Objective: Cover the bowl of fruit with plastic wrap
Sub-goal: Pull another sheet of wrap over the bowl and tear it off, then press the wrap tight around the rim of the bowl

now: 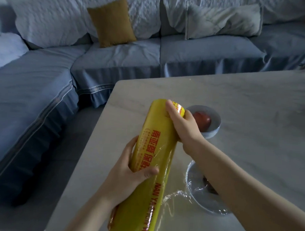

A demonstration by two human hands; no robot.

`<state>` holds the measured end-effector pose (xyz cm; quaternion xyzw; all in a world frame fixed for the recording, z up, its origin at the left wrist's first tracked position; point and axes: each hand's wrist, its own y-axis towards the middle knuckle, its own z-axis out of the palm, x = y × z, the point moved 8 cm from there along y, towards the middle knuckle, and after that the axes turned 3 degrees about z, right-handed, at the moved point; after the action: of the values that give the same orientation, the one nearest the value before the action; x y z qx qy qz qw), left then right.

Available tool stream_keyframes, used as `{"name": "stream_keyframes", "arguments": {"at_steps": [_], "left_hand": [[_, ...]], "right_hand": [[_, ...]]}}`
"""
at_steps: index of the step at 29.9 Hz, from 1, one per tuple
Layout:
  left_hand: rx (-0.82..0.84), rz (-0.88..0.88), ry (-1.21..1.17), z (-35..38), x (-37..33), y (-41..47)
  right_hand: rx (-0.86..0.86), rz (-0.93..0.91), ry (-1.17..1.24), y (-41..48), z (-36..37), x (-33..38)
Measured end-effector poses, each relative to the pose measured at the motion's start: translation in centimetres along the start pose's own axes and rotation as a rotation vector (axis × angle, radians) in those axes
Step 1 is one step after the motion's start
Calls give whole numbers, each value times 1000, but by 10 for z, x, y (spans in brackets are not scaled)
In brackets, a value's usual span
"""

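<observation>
A blue sofa (115, 60) with a mustard cushion (111, 23) wraps round a pale stone-look table (237, 95), where a person holds a thick yellow roll of plastic wrap (157, 136) in both hands. The roll runs from 6 o'clock up toward 12 o'clock over the table's near corner. The left hand (127, 168) grips its middle: fingers curled round the 9 o'clock side, thumb laid across the top. The right hand (183, 125) clasps the far end, thumb pointing to 12 o'clock and fingers wrapped over the 3 o'clock side. A white bowl (212, 131) holding a red fruit (203, 121) sits uncovered at 3 o'clock of those fingers, just past the knuckles. A second bowl (202, 201), at 5 o'clock under the right forearm, has crinkled film (177, 196) over it, reaching to the roll.
</observation>
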<state>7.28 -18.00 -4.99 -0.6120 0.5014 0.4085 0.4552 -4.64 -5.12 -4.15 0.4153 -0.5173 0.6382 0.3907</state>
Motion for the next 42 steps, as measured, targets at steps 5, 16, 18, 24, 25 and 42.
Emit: {"name": "stream_keyframes", "arguments": {"at_steps": [5,16,18,24,25,42], "left_hand": [[-122,-9,-146,-1,2,-1],[-628,-21,-439,-44,8,30],[-657,22,-399,-52,3,34],[-820,165,-166,-74,-13,58],[-839,185,-144,-75,-15,66],[-803,298,2,-72,23,121]], "right_hand": [[3,-110,-79,-5,5,11],[509,-374,-664,-54,33,-57],[557,-402,-815,-51,26,-64],[169,-407,-800,-30,-38,-42],[96,-412,-826,-28,-54,-38],[-40,-109,-1019,-17,-150,-64]]}}
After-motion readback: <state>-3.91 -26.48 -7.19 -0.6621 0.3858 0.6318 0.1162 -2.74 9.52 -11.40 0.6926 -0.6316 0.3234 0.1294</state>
